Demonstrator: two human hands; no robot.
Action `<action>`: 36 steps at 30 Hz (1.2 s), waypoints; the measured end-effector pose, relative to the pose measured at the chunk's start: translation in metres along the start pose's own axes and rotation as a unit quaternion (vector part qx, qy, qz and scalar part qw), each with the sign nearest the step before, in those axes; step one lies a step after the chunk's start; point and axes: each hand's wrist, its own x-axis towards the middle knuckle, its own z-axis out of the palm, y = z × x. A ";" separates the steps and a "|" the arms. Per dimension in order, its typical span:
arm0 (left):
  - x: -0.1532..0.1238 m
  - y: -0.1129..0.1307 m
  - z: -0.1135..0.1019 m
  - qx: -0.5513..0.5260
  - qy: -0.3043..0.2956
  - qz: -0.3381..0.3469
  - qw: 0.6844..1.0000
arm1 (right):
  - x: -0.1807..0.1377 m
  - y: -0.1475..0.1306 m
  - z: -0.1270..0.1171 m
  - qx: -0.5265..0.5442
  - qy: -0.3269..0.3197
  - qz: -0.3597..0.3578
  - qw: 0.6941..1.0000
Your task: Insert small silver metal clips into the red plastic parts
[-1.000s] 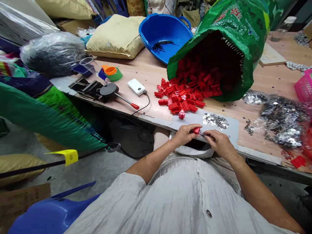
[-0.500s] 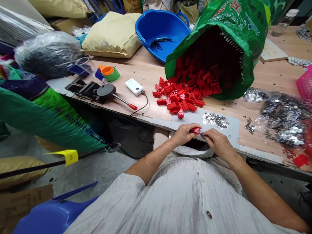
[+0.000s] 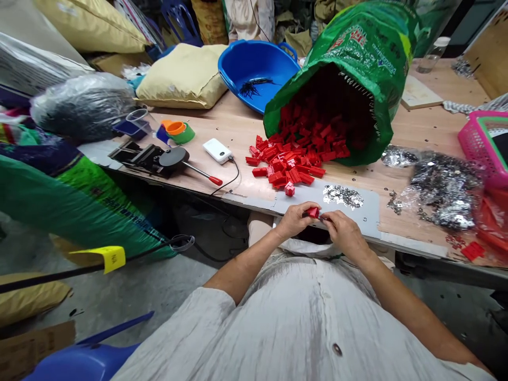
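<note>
My left hand point(image 3: 294, 219) pinches a small red plastic piece point(image 3: 312, 212) at the table's near edge. My right hand point(image 3: 343, 233) is closed against that piece from the right, fingertips pressed together on something too small to make out. Just beyond them lies a pile of small shiny metal bits point(image 3: 342, 194) on a grey board point(image 3: 369, 211). A heap of red plastic pieces point(image 3: 291, 164) spills from a green sack point(image 3: 357, 58) lying on its side.
On the wooden table point(image 3: 238, 127) stand a blue basin point(image 3: 256, 69), a white power bank point(image 3: 216, 150) with cable, a black hand press with a red-tipped lever point(image 3: 166, 159), and a bag of metal parts point(image 3: 448, 188). A pink basket point(image 3: 482, 145) sits far right.
Both hands stay together on the red piece. The view has tilted up and shifted right, so the pink basket now shows more.
</note>
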 end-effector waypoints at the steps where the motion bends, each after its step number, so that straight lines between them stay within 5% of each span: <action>1: -0.001 0.000 0.000 -0.010 0.006 0.000 1.000 | -0.001 0.002 -0.002 0.009 0.003 0.003 1.000; 9: -0.010 0.019 0.004 -0.216 0.065 -0.012 0.974 | -0.014 0.000 -0.027 0.137 -0.011 0.020 0.990; 17: -0.020 0.048 0.011 -0.586 0.059 -0.154 0.793 | -0.014 -0.029 -0.041 0.140 -0.068 0.006 0.988; 26: -0.027 0.069 0.009 -0.656 0.072 -0.242 0.711 | -0.010 -0.039 -0.043 0.152 -0.052 -0.017 0.987; 36: -0.030 0.074 0.016 -0.672 0.094 -0.244 0.693 | -0.008 -0.032 -0.032 0.112 0.060 -0.028 0.992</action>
